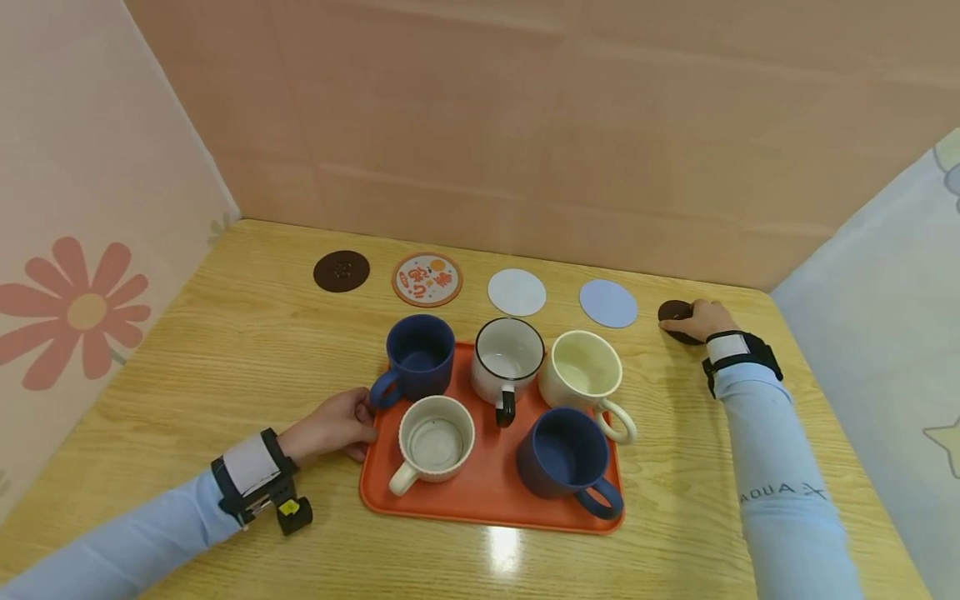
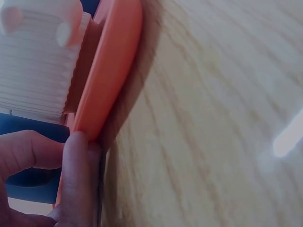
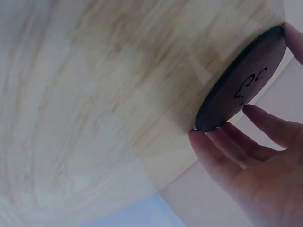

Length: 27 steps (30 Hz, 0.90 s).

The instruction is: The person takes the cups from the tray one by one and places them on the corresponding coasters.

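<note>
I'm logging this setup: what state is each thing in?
Left navy mug, upright, apparently empty
Black-rimmed white mug, upright, apparently empty
Yellow mug, upright, apparently empty
Ribbed cream mug, upright, apparently empty
Right navy mug, upright, apparently empty
Orange tray, loaded with mugs
Left brown coaster, flat
Patterned coaster, flat
White coaster, flat
Blue coaster, flat
Right brown coaster, pinched by edge
Left hand, grips tray's edge
Right hand, holds that coaster

The head view is bright; white glare marks the table near the tray; both wrist views look dimmer.
</note>
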Tool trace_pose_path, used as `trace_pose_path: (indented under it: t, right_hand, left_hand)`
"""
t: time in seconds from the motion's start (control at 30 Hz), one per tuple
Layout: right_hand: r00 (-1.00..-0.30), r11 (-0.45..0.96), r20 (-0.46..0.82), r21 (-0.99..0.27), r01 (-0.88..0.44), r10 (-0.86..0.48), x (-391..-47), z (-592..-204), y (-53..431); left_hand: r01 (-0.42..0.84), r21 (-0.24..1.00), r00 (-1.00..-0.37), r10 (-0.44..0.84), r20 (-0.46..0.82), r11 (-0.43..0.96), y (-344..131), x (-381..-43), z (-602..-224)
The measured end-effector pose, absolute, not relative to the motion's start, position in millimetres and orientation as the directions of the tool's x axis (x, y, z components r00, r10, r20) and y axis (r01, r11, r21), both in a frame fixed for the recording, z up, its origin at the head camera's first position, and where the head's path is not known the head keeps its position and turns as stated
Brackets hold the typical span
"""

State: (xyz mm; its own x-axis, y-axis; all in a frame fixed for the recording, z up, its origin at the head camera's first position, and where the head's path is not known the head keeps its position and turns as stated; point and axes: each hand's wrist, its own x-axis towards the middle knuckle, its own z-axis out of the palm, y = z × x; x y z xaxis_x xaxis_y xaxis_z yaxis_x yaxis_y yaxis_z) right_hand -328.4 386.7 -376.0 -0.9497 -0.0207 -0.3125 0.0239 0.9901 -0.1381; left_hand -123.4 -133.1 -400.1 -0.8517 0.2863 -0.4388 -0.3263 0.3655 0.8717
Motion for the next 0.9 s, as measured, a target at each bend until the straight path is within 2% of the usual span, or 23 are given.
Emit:
trace_pose_path:
  t: [0.57, 0.9]
  right_hand:
    - [-0.96, 0.99, -0.281, -0.138, 0.028, -0.012, -331.1, -384.5, 388.5]
    - [-0.977, 0.987, -0.175, -0.128, -0.097, -0.119, -324.3, -368.8, 375.2]
  left_hand:
    - [-0.321, 0.868, -0.851, 0.287, -0.439, 0.378, -131.7, -122.7, -398.6]
    - [-0.321, 0.872, -0.852, 0.288, -0.436, 0.37, -132.5, -122.4, -399.3]
